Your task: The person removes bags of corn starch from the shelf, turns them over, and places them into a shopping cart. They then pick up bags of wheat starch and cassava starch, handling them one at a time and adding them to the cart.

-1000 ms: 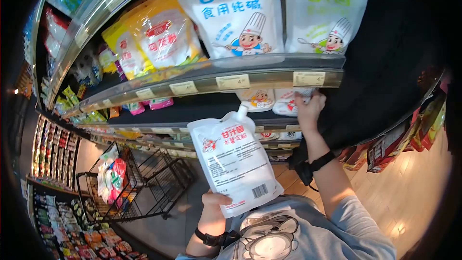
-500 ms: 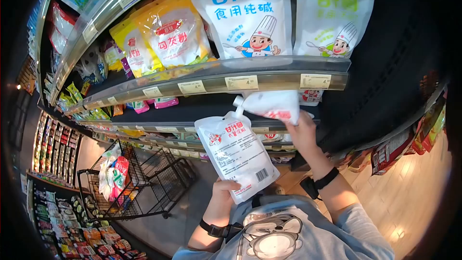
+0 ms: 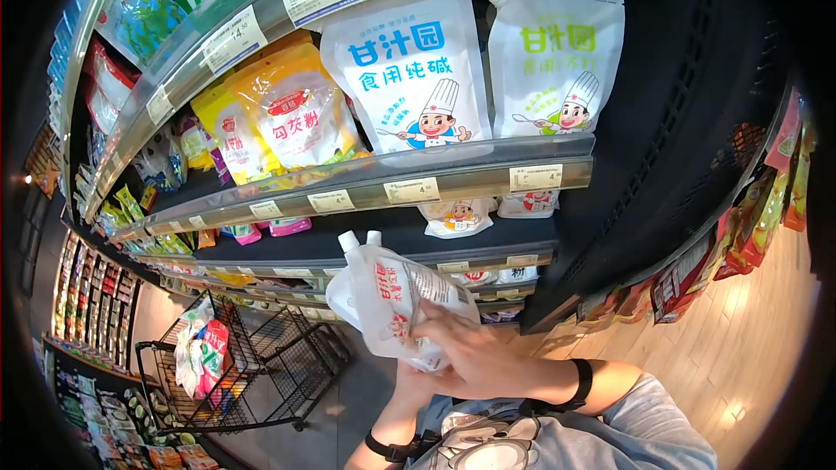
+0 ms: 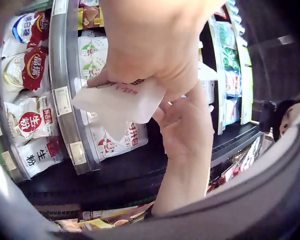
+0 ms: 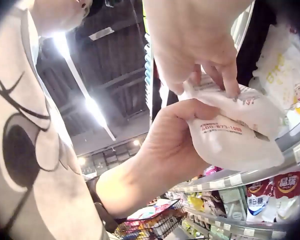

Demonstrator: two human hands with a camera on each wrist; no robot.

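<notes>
Two white spouted starch pouches with red print lie one against the other in front of my chest, their spouts side by side toward the shelf. My left hand grips them at the bottom end. In the right wrist view the left thumb lies over a pouch's printed lower part. From above, my right hand holds the pouches with bent fingers on the front one. In the left wrist view my left hand covers much of the pouches, and my right hand is behind it.
Above the hands, a shelf holds a blue-print pouch, a green-print pouch and yellow starch bags. More white pouches stand on the shelf below. A wire shopping cart with bagged goods stands at lower left. Hanging packets line the right.
My right hand has pulled a second pouch from the lower shelf and brought it to the one in my left hand. The pouches have turned and now lie together between both hands.
</notes>
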